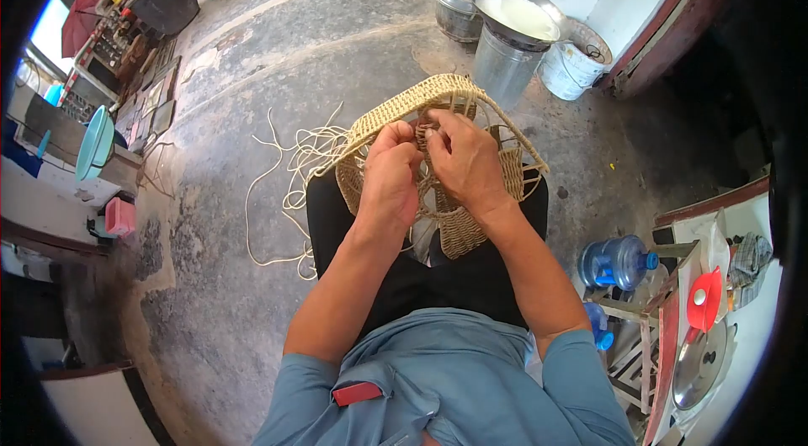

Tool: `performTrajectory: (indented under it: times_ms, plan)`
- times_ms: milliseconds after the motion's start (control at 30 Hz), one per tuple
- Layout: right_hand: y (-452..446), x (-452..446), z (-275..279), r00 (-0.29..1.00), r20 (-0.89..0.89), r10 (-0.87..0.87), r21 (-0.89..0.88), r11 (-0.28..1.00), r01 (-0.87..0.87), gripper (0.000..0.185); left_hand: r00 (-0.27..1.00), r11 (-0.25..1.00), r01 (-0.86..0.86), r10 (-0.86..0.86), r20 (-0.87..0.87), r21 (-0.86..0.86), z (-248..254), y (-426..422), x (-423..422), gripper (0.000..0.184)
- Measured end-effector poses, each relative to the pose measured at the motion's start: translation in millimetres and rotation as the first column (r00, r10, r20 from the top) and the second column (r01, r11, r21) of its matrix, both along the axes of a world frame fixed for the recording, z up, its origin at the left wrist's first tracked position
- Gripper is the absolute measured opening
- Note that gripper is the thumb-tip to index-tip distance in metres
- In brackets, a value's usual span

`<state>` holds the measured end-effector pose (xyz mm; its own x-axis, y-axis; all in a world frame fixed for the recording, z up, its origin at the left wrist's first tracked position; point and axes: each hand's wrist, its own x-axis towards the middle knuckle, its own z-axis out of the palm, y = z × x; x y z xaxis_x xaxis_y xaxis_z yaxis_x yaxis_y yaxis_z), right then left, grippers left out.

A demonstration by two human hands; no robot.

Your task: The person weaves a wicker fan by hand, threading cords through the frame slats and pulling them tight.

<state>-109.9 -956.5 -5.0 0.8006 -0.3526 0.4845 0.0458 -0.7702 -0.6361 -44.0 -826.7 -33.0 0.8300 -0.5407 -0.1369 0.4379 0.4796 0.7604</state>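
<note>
A woven cord basket (461, 234) rests on my lap, with a pale braided rim (404, 103) along its far side and open gaps in its weave. My left hand (392, 172) is closed at the inner side of the rim, its fingertips pinched together. Close beside it, my right hand (465, 158) is closed too, thumb and fingers bent at the same spot. What the fingertips hold is too small to make out. Loose pale cord (295, 161) trails from the rim's left end down to the floor.
Beyond the basket stand a metal bin (505, 67) bearing a wide pan (515, 15), a lidded pot (457, 18) and a white bucket (572, 71). Water bottles (613, 262) and a wooden rack (646, 353) are at the right. A teal basin (94, 143) and pink container (119, 216) are at the left.
</note>
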Motion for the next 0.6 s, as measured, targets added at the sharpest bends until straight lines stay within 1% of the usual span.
performTrajectory:
  times_ms: [100, 133, 200, 233, 300, 400, 500, 600]
  plan:
    - [-3, 0, 8, 0.997, -0.07, 0.033, -0.036, 0.999, -0.036, 0.018, 0.999, 0.999, -0.032, 0.032, 0.015, 0.02, 5, -3, -5, 0.035]
    - [-4, 1, 9, 0.995, -0.091, 0.037, -0.054, 0.998, -0.042, 0.016, 0.997, 0.997, -0.041, 0.037, 0.064, 0.07, 5, -3, -6, 0.036]
    - [-7, 3, 1, 0.998, -0.06, 0.035, -0.141, 0.989, -0.043, 0.014, 0.986, 0.984, -0.065, 0.037, 0.162, 0.166, 3, -2, -7, 0.038]
    - [-9, 3, -2, 0.998, -0.044, 0.035, -0.185, 0.982, -0.043, 0.014, 0.946, 0.965, -0.14, 0.064, 0.318, 0.221, 0, -3, -9, 0.04]
    - [-8, 0, -2, 0.998, 0.008, 0.058, -0.24, 0.969, -0.054, 0.013, 0.793, 0.908, -0.305, 0.074, 0.605, 0.288, -2, -4, -14, 0.043]
    - [-4, -4, -2, 0.996, 0.056, 0.067, -0.323, 0.945, -0.045, 0.012, 0.659, 0.82, -0.426, -0.008, 0.752, 0.382, 10, 3, -25, 0.044]
    - [-3, -9, -2, 0.997, 0.052, 0.058, -0.385, 0.922, -0.033, 0.013, 0.469, 0.733, -0.573, -0.075, 0.88, 0.368, 12, 5, -25, 0.038]
    - [-12, -20, -2, 0.999, -0.007, 0.051, -0.445, 0.894, -0.049, 0.014, 0.403, 0.662, -0.656, -0.099, 0.91, 0.363, 13, -2, -28, 0.036]
